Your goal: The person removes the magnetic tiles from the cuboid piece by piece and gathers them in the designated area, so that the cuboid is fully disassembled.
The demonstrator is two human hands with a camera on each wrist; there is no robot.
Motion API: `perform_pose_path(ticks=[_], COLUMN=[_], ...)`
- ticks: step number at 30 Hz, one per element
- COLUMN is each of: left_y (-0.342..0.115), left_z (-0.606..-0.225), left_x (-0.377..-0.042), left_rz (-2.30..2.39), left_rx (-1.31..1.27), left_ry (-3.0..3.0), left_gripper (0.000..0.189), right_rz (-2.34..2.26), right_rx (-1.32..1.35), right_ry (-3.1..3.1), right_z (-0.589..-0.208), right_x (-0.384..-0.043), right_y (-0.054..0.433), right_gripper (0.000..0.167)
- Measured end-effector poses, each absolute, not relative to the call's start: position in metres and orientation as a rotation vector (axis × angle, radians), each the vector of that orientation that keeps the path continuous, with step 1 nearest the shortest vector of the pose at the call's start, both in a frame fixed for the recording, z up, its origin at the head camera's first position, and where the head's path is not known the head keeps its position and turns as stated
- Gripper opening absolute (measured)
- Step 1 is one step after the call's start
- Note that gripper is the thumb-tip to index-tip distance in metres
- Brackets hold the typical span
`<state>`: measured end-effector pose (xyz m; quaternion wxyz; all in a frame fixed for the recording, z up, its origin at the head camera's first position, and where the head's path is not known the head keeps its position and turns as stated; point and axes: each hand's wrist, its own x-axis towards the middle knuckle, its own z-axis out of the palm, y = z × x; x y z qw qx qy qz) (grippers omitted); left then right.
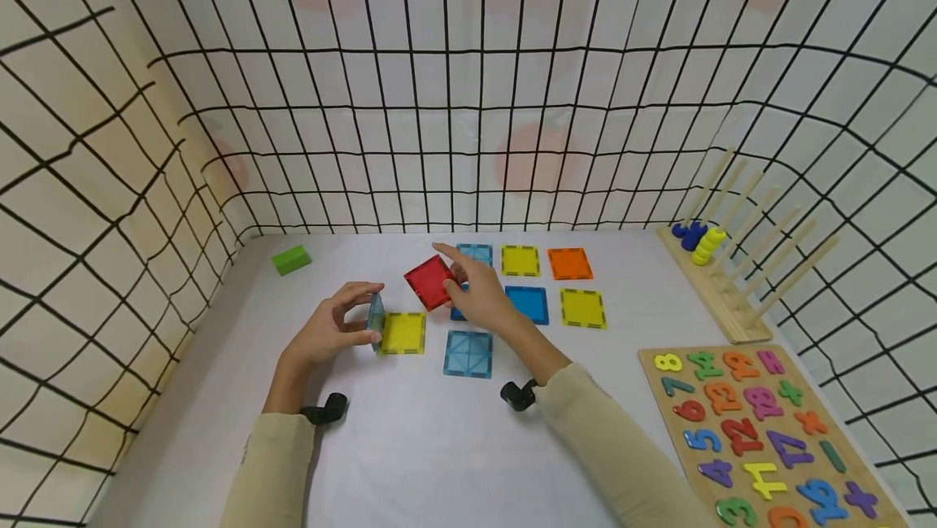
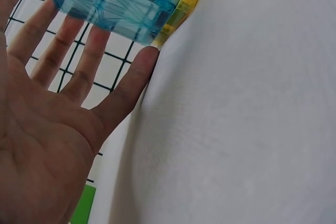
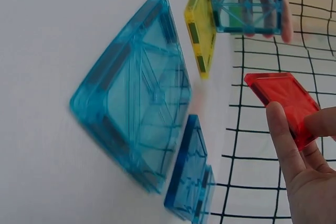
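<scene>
My left hand (image 1: 333, 325) holds a light blue square magnetic tile (image 1: 376, 321) upright, thumb at its near edge and fingertips at its far upper edge. That tile stands along the left side of a yellow tile (image 1: 402, 333) lying flat. In the right wrist view the upright tile (image 3: 245, 2) shows its crossed pattern. My right hand (image 1: 479, 292) pinches a red square tile (image 1: 429, 282) between thumb and fingers, raised and tilted, forefinger pointing away. Another light blue tile (image 1: 468, 354) lies flat just right of the yellow one.
Farther right lie a blue tile (image 1: 527, 304), yellow tiles (image 1: 520, 260) and an orange tile (image 1: 570, 264). A green block (image 1: 291, 259) sits back left. At right are a peg rack (image 1: 721, 284) with beads and a wooden number board (image 1: 662, 414). Black wire grid (image 1: 479, 105) encloses the table.
</scene>
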<state>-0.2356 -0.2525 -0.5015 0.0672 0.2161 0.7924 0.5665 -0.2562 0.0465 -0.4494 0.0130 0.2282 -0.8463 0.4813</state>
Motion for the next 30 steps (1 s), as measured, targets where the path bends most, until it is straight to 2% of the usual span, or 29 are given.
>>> perform_pose_path(ticks=[17,30], left_y=[-0.252,-0.251], left_z=[-0.500,-0.501], left_x=[-0.235,-0.236], left_rz=[1.702,1.713], left_rx=[0.671,0.650], left_ry=[2.376,2.372], left_gripper=[0.079,0.079], right_rz=[1.530,1.672], right_rx=[0.480,0.208], right_ry=[-2.613,-2.679], right_z=[-0.444,-0.458], right_x=[-0.226,-0.211], right_y=[0.112,0.142], right_gripper=[0.046,0.048])
